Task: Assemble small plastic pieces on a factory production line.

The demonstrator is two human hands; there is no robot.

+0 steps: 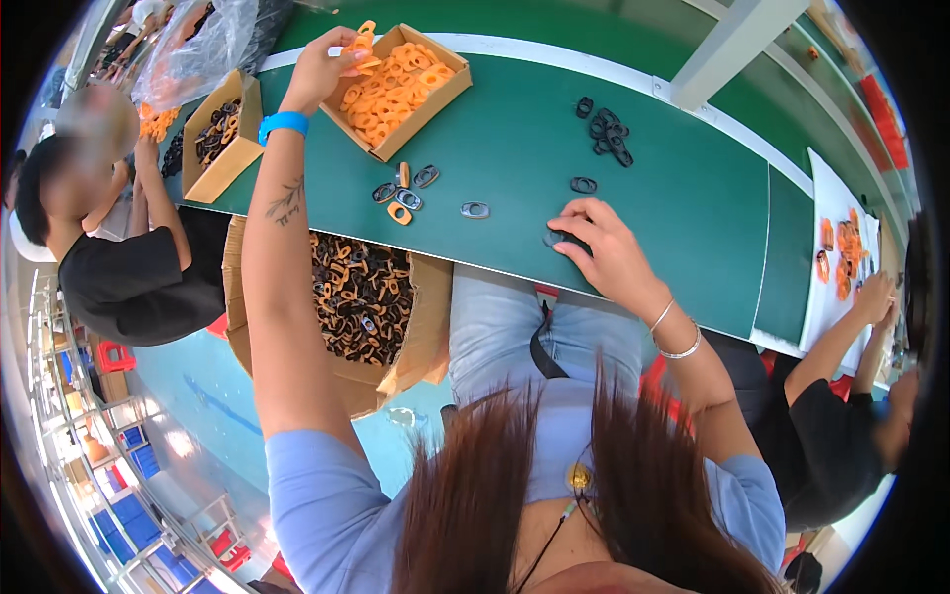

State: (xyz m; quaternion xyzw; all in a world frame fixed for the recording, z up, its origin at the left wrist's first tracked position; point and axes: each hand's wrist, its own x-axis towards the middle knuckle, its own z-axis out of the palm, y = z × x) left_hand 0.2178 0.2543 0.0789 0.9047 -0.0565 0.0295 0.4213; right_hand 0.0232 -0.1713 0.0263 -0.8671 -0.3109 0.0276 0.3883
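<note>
Pinching, with the left hand (322, 67), overlapping orange oval plastic rings (364, 45), right up above the far-left side of an open brown cardboard box (433, 109) heaped with more of the same. Risky up there: gripped by the fingertips alone, so could slip back into the heap if squeezed unevenly. Pointing mostly away from the body, with the long axis leaning slightly right.

Moving right, closer in: a loose group of dark and orange oval rings (408, 199), lying every which way. Could be brushed over the near edge by a careless sweep of the left forearm.

Further along, all alone: a flat, dark oval ring with a grey middle (475, 210), long axis running left to right.

Then across to the right hand (602, 246), with thumb and fingers drawn together on a small dark piece (551, 239), down at the green counter (693, 223). Mostly hidden there, so cannot tell long axis or pointing. Could skid toward the near edge if pressed off-centre. Just beyond: a single black oval ring (584, 185), lying crosswise, and past that, a jumbled black pile of rings (609, 134).
</note>
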